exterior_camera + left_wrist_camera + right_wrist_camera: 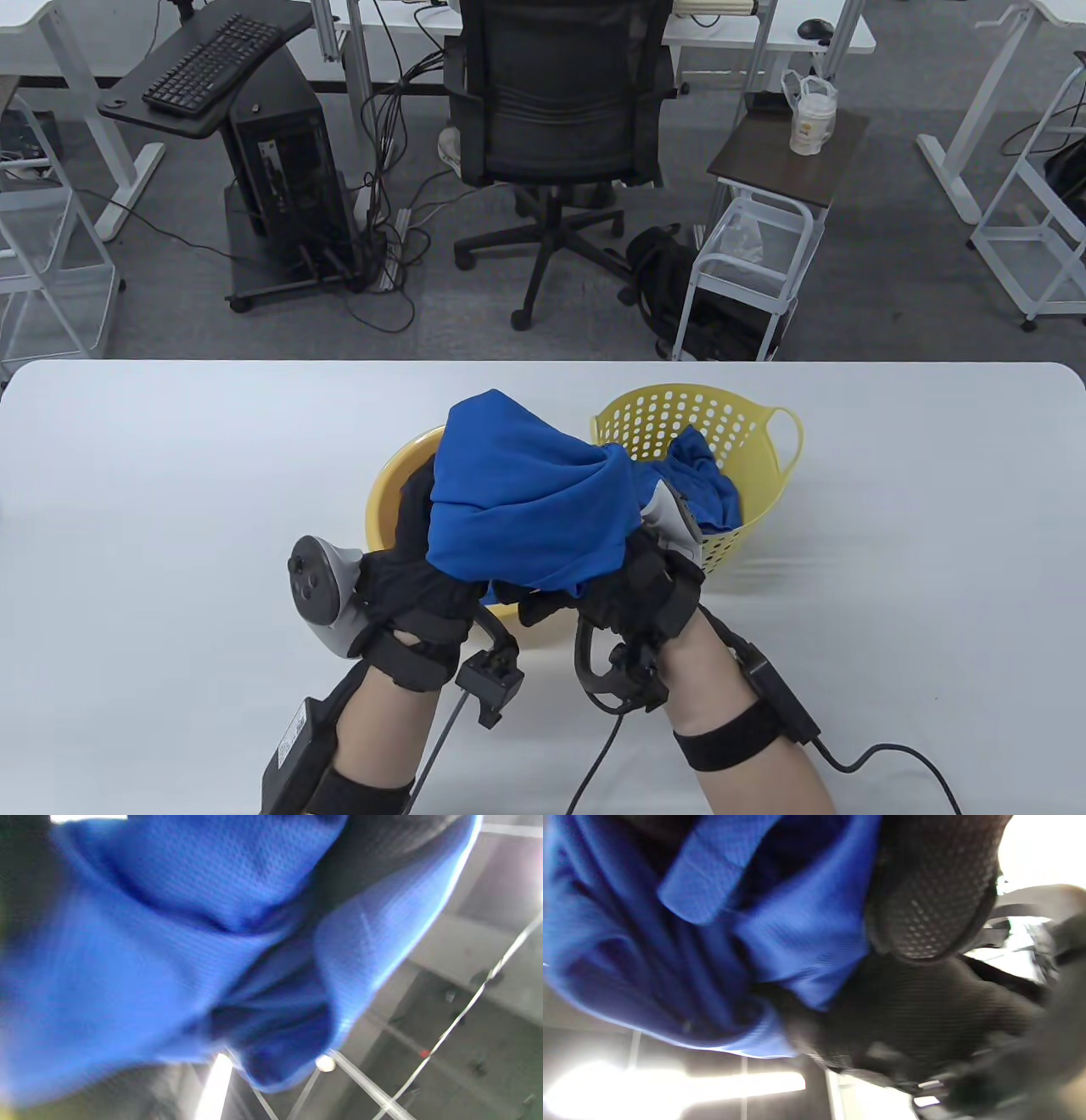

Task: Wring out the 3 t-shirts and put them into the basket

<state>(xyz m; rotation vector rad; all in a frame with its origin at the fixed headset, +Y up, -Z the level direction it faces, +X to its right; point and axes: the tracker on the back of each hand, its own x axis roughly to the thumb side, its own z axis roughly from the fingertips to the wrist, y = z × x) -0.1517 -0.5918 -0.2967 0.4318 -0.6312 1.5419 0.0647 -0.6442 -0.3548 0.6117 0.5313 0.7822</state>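
Observation:
Both hands hold a bunched blue t-shirt (526, 492) up above a yellow basin (392, 501). My left hand (420, 543) grips its left end, and my right hand (632, 569) grips its right end, where the cloth is twisted into folds. Blue fabric (169, 942) fills the left wrist view. In the right wrist view the blue shirt (712, 933) lies against black gloved fingers (925, 899). A yellow perforated basket (730, 441) stands just right of the basin with another blue t-shirt (704, 488) inside it. The basin's inside is hidden by the shirt.
The white table (170, 509) stretches wide on both sides of the basin and basket. Beyond its far edge stand a black office chair (556, 127), a white trolley (747, 272) and a computer tower (288, 170) on the floor.

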